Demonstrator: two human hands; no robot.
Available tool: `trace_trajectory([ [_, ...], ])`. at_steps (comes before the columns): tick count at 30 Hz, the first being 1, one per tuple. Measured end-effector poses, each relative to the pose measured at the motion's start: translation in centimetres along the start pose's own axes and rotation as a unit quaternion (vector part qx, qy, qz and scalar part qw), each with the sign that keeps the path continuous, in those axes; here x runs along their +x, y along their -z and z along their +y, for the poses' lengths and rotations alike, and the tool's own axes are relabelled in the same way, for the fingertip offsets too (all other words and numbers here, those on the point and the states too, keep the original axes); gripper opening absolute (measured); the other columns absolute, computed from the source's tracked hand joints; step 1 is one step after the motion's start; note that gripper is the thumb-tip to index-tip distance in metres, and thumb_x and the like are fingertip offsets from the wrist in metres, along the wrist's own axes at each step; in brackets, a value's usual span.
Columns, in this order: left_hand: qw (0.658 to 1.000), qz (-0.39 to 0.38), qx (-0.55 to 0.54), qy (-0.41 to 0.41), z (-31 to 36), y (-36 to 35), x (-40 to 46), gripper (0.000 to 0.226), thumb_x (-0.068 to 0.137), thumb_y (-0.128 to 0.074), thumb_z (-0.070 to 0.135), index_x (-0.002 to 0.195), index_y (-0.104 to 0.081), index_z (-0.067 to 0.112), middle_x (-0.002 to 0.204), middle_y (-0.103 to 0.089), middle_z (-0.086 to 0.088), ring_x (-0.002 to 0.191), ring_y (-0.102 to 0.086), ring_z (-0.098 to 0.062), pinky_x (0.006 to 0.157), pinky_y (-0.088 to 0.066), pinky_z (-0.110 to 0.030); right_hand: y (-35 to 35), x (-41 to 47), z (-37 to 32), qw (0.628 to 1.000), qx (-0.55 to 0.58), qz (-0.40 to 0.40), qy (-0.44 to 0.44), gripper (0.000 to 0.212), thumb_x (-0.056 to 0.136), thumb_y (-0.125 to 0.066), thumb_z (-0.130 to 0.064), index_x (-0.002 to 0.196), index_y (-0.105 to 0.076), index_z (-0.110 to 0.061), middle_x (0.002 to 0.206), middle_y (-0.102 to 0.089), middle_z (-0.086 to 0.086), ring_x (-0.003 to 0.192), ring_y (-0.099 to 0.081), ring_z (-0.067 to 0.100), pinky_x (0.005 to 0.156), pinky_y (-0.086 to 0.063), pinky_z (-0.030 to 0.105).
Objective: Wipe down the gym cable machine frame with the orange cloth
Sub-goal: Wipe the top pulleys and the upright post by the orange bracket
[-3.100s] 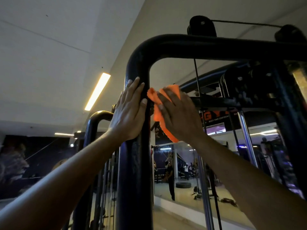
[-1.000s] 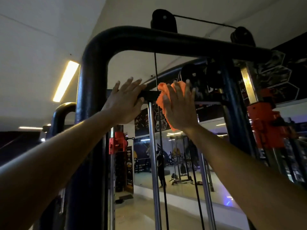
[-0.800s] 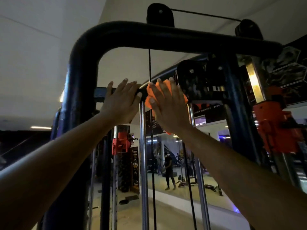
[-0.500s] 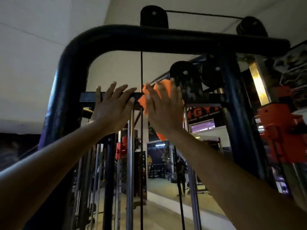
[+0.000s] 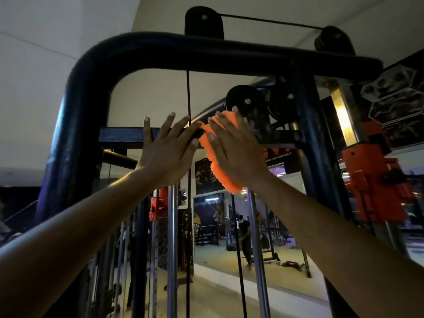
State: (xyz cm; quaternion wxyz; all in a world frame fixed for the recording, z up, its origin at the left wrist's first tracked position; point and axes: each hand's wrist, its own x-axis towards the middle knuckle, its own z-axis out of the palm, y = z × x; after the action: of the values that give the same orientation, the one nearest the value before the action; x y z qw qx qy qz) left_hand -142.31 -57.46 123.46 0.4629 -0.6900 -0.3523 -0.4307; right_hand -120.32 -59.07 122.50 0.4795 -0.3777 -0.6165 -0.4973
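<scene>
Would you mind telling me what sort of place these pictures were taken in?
Most likely a commercial gym: a black cable machine frame with pulleys, chrome guide rods, and a wall mirror reflecting more equipment.

Three seconds back, both hands worked on the thick upright post at the left side of the frame (image 5: pixel 75 138); the left hand (image 5: pixel 168 152) lay flat on the post and the right hand (image 5: pixel 234 152) pressed the orange cloth (image 5: pixel 226 120) against the post's inner side. Since then both have come across to the flat crossbar (image 5: pixel 121 137) that runs between the uprights. In the last second the pair has slid left along that bar, the cloth drawing clear of the pulley (image 5: pixel 246 101) end toward the hanging cable (image 5: pixel 188 95)
</scene>
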Motion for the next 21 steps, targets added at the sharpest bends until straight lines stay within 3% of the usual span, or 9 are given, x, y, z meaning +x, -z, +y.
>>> trace_trajectory([
  [3,1.000,0.012,-0.008,-0.013,1.0,-0.7,0.1,0.068,0.108,-0.007,0.058,0.171,-0.011,0.034,0.180,-0.008,0.003,0.166,0.007,-0.025,0.125,0.015,-0.069,1.7,-0.7,2.5,0.999,-0.022,-0.042,0.021,0.058,0.118,-0.027,-0.050,0.173,-0.024,-0.031,0.182,-0.016,-0.005,0.169,0.002,0.029,0.131,-0.012,0.052],
  [7,0.999,0.018,-0.039,-0.023,1.0,-0.7,0.2,0.073,0.106,-0.009,0.059,0.171,-0.019,0.029,0.180,-0.011,-0.001,0.166,0.004,-0.024,0.126,0.014,-0.068,4.4,-1.3,4.7,0.995,-0.008,-0.099,-0.018,0.059,0.117,-0.026,-0.052,0.173,-0.018,-0.036,0.182,-0.008,-0.010,0.169,-0.002,0.028,0.127,-0.030,0.063],
  [13,0.993,0.044,-0.091,-0.068,2.8,-0.3,2.8,0.068,0.107,-0.020,0.054,0.165,-0.034,0.022,0.177,-0.022,-0.007,0.166,-0.007,-0.026,0.130,0.005,-0.064,7.9,1.6,6.3,0.995,0.051,0.014,-0.085,0.052,0.119,-0.033,-0.044,0.166,-0.042,-0.023,0.176,-0.032,0.007,0.161,-0.032,0.030,0.126,-0.036,0.058],
  [15,0.990,0.054,-0.112,-0.072,3.8,0.1,4.2,0.065,0.107,-0.022,0.052,0.164,-0.035,0.023,0.176,-0.024,-0.007,0.166,-0.008,-0.026,0.131,0.003,-0.061,8.0,3.5,6.2,0.994,0.038,0.051,-0.090,0.050,0.118,-0.034,-0.043,0.163,-0.045,-0.023,0.173,-0.036,0.010,0.158,-0.034,0.036,0.123,-0.038,0.061],
  [19,0.989,0.073,-0.119,-0.052,5.2,0.5,6.8,0.061,0.108,-0.027,0.050,0.161,-0.039,0.022,0.174,-0.028,-0.008,0.165,-0.012,-0.026,0.131,-0.004,-0.062,4.5,4.3,6.2,0.988,-0.143,0.017,-0.052,0.063,0.113,-0.015,-0.052,0.167,-0.032,-0.024,0.180,-0.018,0.014,0.166,-0.006,0.047,0.130,0.001,0.073],
  [21,0.988,0.080,-0.123,-0.039,5.4,0.5,7.8,0.059,0.109,-0.030,0.049,0.160,-0.041,0.021,0.173,-0.031,-0.008,0.164,-0.014,-0.027,0.131,-0.006,-0.061,2.8,3.5,6.6,0.986,-0.154,0.023,-0.057,0.071,0.112,-0.012,-0.054,0.172,-0.016,-0.016,0.181,-0.006,0.019,0.166,0.002,0.046,0.129,0.005,0.074],
])
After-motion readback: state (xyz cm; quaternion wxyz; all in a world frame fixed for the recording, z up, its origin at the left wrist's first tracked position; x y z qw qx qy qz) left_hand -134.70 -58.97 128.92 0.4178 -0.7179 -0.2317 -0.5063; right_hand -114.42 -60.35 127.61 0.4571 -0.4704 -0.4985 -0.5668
